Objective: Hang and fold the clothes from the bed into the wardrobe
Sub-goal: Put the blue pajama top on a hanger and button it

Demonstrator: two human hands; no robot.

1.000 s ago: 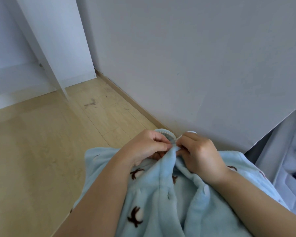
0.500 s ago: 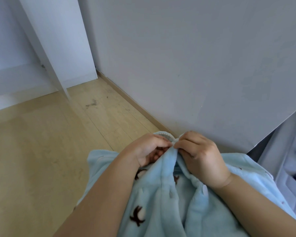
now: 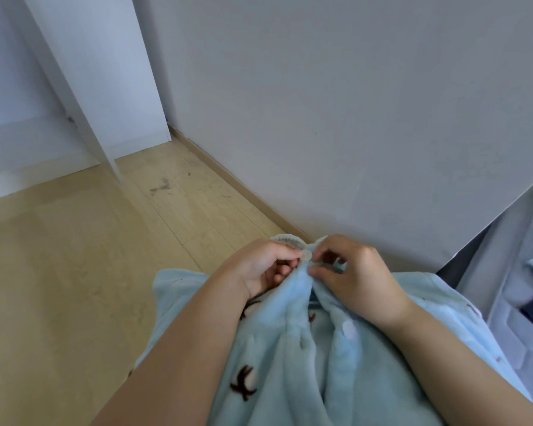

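A light blue fleece garment (image 3: 293,358) with small brown prints hangs in front of me, filling the lower middle of the view. My left hand (image 3: 265,265) pinches the left front edge near the collar, where a pale round button (image 3: 306,256) shows between the fingertips. My right hand (image 3: 354,275) pinches the opposite edge right beside it. Both hands meet at the garment's top. Another white button (image 3: 349,329) sits lower on the right placket.
A grey wall (image 3: 336,118) stands straight ahead, with a wooden skirting along its foot. A white wardrobe panel (image 3: 105,81) rises at the upper left. Light wood floor (image 3: 59,272) spreads to the left. The bed (image 3: 517,287) with more clothes lies at the right edge.
The fingers of both hands have shifted at the collar, and the top button now shows between them. The right hand's fingers have spread a little. The garment hangs as before.
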